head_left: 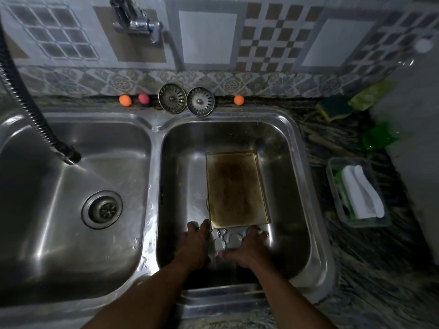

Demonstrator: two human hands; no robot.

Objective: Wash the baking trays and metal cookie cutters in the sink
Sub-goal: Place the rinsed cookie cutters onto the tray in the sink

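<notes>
A rectangular baking tray (235, 186) with brown stains lies flat in the right basin (285, 143) of a steel double sink. Several metal cookie cutters (234, 239) lie on the basin floor just in front of the tray's near edge. My left hand (196, 243) reaches down with fingers spread, its fingertips at the tray's near left corner. My right hand (248, 249) lies over the cutters, thumb stretched out to the left and fingers by the tray's near right corner. The hands hide some of the cutters.
The left basin (71, 233) has an open drain (102, 209), and a flexible tap hose (69, 157) hangs over it. Two strainers (172, 98) (200, 100) lean on the back ledge. On the right counter are a sponge (335, 108), a green bottle (377, 136) and a clear box (337, 205).
</notes>
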